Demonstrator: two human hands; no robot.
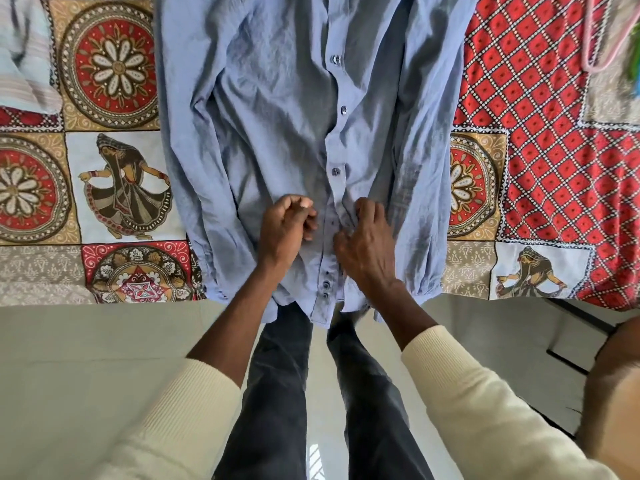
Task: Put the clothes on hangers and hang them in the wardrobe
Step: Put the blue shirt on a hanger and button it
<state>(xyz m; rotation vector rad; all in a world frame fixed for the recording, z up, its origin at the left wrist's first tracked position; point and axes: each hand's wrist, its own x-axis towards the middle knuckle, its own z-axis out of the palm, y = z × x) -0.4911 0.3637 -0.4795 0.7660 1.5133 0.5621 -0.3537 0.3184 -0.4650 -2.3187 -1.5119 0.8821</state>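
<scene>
So you've got one pale blue, long-sleeved button-up cotton shirt laid flat on the bed, front side up, with its hem hanging just over the near edge of the mattress toward your legs. The fabric's pretty crumpled, with lots of soft creases running down the body, and both sleeves lie folded in along the sides. I count six dark buttons showing down the placket (the lowest two sit really close together near the hem). Your left hand is on the left half of the shirt front just beside the placket, fingers curled in with what looks like a bit of cloth pinched between thumb and fingertips. Your right hand is on the other side of the placket, fingers bent and gripping a bunched fold of the shirt. The two hands sit close together, nearly touching, roughly level with the fourth button. Underneath is a patchwork-print bedsheet in red, tan and white with round floral medallions and two dancer panels. One striped pale garment lies at the far left corner, and one thin pink hanger rests at the far right, well apart from the shirt.
</scene>
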